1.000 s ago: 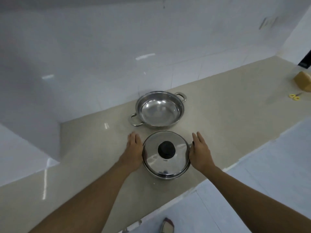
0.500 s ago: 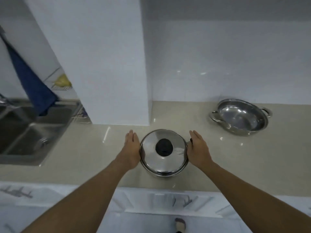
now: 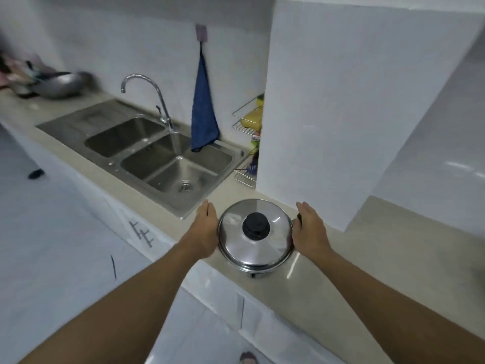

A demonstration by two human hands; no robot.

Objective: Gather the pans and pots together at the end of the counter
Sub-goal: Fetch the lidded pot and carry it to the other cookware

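Firstly, at the far left end of the counter point(image 3: 367, 274) lies a blurred grey metal pan point(image 3: 61, 84) among other items too smeared to identify. To its right is a steel double sink point(image 3: 76, 119), its tap point(image 3: 147, 88) running water into the nearer basin. A blue cloth point(image 3: 203, 111) hangs from a wall hook above the sink's right end, with a wire rack point(image 3: 245, 127) of bottles just beside it. Next, the left hand point(image 3: 204, 231) lies flat against the left side of a lidded steel pot point(image 3: 273, 245), fingers straight and together. The pot is near the counter's front edge, right of the sink; whether it rests there or is lifted cannot be determined. The right hand point(image 3: 311, 232) presses the opposite side, fingers likewise extended, touching a black handle point(image 3: 299, 218). Both thumbs are hidden. A white pillar point(image 3: 354, 114) stands directly behind the pot.
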